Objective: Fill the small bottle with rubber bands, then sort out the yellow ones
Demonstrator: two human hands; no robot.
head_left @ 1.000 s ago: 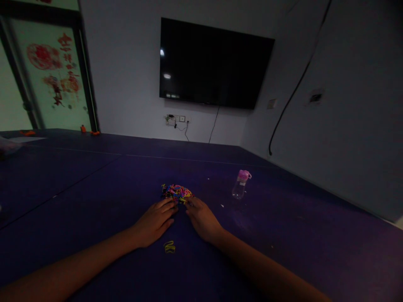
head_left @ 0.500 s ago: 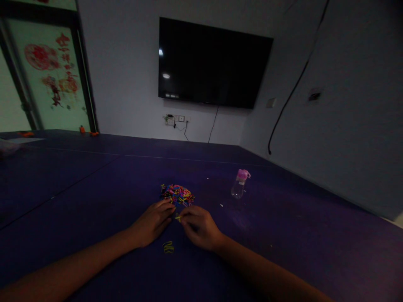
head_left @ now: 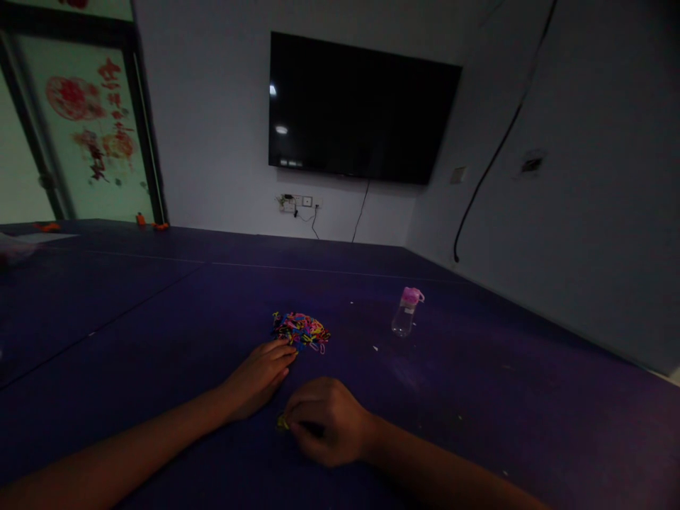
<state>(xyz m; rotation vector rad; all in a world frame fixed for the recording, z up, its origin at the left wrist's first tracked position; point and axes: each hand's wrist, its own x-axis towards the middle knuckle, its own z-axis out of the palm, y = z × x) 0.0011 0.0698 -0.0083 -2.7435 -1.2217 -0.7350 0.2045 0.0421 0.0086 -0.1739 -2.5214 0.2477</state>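
Note:
A heap of small coloured paper clips lies on the dark purple tabletop, with pink, yellow, blue, red and black among them. My left hand rests flat at the near edge of the heap, fingers stretched out and touching it. Closer to me, my right hand is closed in a pinch, fingertips down at the small yellow paper clips on the table. The fingers partly cover these clips, so the piece in the pinch is hard to separate from those lying there.
A clear bottle with a pink lid stands to the right of the heap. Small white scraps dot the surface. Beyond the table a black television hangs on the wall, and a black cable runs down at the right.
My right hand has moved toward me from beside the heap, carrying a yellow paper clip to the yellow ones. My left hand has stayed nearly still.

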